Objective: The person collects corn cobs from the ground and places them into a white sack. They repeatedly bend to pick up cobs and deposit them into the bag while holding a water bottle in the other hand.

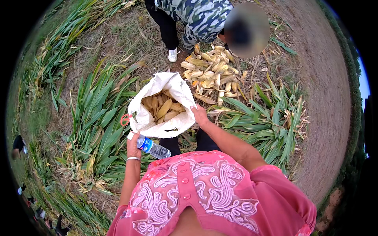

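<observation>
A white woven sack (177, 82) stands before me with its mouth spread wide. Husk-covered corn ears (164, 109) lie inside it. On the right rim my right hand (200, 115) grips the sack's edge. At the near left rim is my left hand (134, 145), closed on the sack's edge and also on a clear plastic water bottle (152, 147) with a blue label. The bottle slants down to the right, below the rim. Beyond the sack, to the right, a pile of corn ears in pale husks (209, 69) rests on the ground.
A person in a camouflage top (198, 20) bends over the pile, hands mostly hidden. Cut green corn stalks (100, 118) lie to the left, and more stalks (265, 121) to the right. Bare soil (322, 103) stretches along the far right. Several people (19, 144) show at the left rim.
</observation>
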Motion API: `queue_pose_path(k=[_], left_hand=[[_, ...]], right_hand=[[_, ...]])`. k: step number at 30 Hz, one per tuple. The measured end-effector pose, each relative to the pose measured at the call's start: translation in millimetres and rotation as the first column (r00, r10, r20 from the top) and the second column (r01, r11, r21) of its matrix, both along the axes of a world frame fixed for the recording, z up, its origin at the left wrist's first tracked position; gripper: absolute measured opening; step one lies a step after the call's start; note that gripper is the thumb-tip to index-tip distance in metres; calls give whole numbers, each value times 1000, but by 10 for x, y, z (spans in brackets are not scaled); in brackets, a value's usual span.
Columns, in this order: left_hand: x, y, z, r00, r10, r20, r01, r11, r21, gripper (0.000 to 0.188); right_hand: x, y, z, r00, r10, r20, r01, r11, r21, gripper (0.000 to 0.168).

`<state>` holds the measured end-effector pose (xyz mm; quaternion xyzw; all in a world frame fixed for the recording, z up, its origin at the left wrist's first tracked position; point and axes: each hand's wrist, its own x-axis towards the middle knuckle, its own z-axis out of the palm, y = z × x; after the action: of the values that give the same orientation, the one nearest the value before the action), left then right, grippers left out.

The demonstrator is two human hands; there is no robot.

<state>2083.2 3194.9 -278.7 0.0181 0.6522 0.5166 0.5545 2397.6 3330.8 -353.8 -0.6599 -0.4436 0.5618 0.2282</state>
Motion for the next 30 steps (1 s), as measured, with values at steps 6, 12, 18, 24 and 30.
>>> queue_pose_path(k=[6, 12, 18, 24, 30], left_hand=[[4, 30, 64, 1000, 7, -10, -7, 1000, -4, 23], [42, 73, 100, 1000, 23, -18, -24, 1000, -14, 22], [-5, 55, 34, 1000, 16, -10, -16, 1000, -10, 26], [12, 98, 46, 1000, 15, 2, -15, 1000, -23, 28], [43, 134, 121, 1000, 5, -6, -5, 1000, -9, 29]], right_hand=[[-2, 12, -76, 1000, 9, -21, -8, 1000, 16, 37], [11, 3, -171, 996, -33, -83, 32, 999, -10, 33], [-1, 10, -166, 989, -47, -143, 45, 999, -18, 33], [51, 41, -221, 999, 10, -36, -11, 1000, -20, 37], [19, 10, -215, 988, -71, -140, 67, 997, -36, 36]])
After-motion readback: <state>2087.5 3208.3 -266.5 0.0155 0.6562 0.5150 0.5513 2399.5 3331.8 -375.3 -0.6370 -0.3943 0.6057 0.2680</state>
